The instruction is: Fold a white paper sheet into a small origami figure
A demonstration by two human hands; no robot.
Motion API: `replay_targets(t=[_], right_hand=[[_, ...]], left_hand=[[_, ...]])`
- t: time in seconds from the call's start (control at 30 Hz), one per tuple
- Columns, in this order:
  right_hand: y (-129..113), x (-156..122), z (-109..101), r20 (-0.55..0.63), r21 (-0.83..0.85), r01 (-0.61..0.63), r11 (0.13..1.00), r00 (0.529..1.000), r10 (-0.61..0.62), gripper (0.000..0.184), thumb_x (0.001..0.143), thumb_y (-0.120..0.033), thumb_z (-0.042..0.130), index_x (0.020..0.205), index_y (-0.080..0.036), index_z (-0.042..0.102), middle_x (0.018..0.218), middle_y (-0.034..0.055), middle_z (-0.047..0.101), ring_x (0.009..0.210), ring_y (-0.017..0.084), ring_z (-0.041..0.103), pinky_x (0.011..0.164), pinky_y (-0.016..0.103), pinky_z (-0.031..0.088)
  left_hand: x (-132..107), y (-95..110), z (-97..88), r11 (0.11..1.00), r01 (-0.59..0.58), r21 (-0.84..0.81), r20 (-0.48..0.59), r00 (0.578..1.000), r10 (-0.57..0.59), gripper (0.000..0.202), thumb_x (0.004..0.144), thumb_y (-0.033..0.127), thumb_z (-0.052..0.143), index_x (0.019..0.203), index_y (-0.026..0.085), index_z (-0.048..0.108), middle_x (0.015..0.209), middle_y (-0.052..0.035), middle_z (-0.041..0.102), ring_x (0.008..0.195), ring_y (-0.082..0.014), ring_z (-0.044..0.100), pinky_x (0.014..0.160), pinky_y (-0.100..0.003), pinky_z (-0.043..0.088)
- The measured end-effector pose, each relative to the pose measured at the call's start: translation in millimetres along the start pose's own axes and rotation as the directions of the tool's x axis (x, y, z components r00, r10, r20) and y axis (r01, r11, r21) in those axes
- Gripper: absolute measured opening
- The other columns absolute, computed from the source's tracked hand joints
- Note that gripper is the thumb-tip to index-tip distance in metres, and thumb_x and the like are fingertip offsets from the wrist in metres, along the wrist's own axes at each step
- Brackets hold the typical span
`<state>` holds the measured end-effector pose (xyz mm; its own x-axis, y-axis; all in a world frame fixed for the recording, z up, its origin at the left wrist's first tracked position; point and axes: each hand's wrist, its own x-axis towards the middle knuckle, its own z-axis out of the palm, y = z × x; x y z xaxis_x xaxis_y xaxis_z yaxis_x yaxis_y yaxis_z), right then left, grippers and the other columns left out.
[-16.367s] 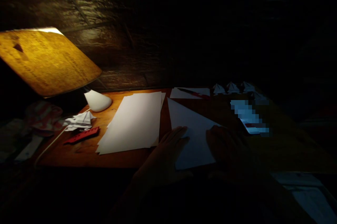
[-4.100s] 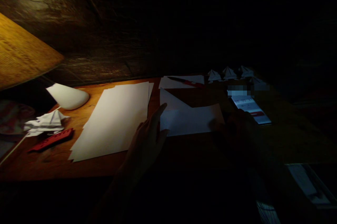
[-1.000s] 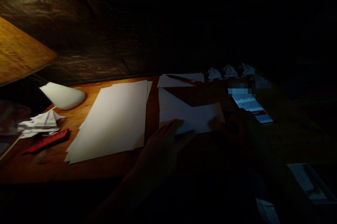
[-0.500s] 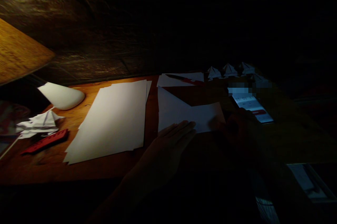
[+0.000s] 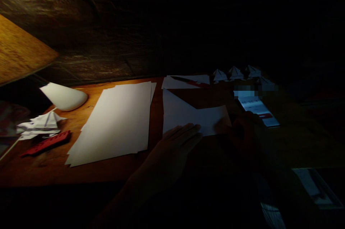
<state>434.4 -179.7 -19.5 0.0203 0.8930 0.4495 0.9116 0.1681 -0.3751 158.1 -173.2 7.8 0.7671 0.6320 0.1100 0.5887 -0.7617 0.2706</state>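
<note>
While my left hand (image 5: 169,152) lies flat and open on the near edge of the folded white paper (image 5: 188,116), my right hand (image 5: 242,137), deep in shadow, sits at its right end, pinching or not, I can't tell. The sheet's on the wooden desk (image 5: 155,121), just beside a paper stack (image 5: 113,123), near a lit phone (image 5: 256,108).

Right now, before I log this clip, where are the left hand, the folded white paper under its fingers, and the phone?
left hand (image 5: 175,146): head view, on the back of the hand
folded white paper (image 5: 188,116): head view, on the middle of the sheet
phone (image 5: 256,107): head view, on the lit screen
</note>
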Motion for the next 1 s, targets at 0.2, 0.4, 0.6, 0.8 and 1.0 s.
replay_targets(t=[0.2,0.4,0.6,0.8,1.0], right_hand=[[-7,-4,-12,-0.091,0.03,0.068,0.997,0.994,-0.065,0.03,0.095,-0.032,0.059,0.12,-0.017,0.057,0.119,0.0189,0.057,0.106,0.034,0.058,0.083,0.047,0.05],[-31,-26,-25,0.137,0.009,0.384,0.923,0.914,-0.382,0.048,0.096,-0.033,0.062,0.142,-0.021,0.054,0.141,0.0148,0.056,0.119,0.034,0.053,0.093,0.05,0.051],[-42,-38,-23,0.277,0.055,0.38,0.923,0.883,-0.38,0.063,0.094,-0.044,0.067,0.149,-0.019,0.051,0.153,0.014,0.051,0.13,0.037,0.045,0.1,0.054,0.049],[-41,-36,-21,0.276,0.022,0.319,0.948,0.909,-0.312,0.063,0.096,-0.054,0.062,0.151,-0.025,0.053,0.151,0.014,0.05,0.126,0.038,0.049,0.097,0.058,0.05],[-37,-36,-23,0.258,-0.037,0.281,0.959,0.93,-0.263,0.059,0.096,-0.05,0.062,0.15,-0.027,0.055,0.151,0.0134,0.048,0.125,0.037,0.051,0.097,0.057,0.052]], left_hand=[[1,2,-2.0,1.0,0.0,-0.009,0.001,1.0,0.0,0.063,0.096,0.0,0.042,0.154,0.024,0.046,0.165,-0.0008,0.042,0.155,-0.0182,0.035,0.128,-0.045,0.033],[3,4,-3.2,1.0,-0.013,-0.007,-0.035,0.999,0.013,0.061,0.098,0.003,0.042,0.155,0.024,0.043,0.164,-0.0022,0.045,0.154,-0.0163,0.036,0.127,-0.041,0.033],[2,5,-5.0,1.0,0.004,-0.013,0.002,1.0,-0.004,0.064,0.098,0.003,0.042,0.159,0.024,0.037,0.166,-0.0021,0.04,0.156,-0.0175,0.033,0.128,-0.043,0.031],[1,3,-3.5,1.0,-0.009,-0.006,0.014,1.0,0.009,0.064,0.096,0.002,0.041,0.158,0.022,0.039,0.167,-0.0011,0.038,0.157,-0.018,0.03,0.129,-0.044,0.029],[1,3,-5.9,1.0,-0.004,-0.009,0.033,0.999,0.004,0.064,0.095,0.003,0.042,0.157,0.023,0.04,0.166,-0.0006,0.04,0.156,-0.02,0.034,0.128,-0.048,0.032]])
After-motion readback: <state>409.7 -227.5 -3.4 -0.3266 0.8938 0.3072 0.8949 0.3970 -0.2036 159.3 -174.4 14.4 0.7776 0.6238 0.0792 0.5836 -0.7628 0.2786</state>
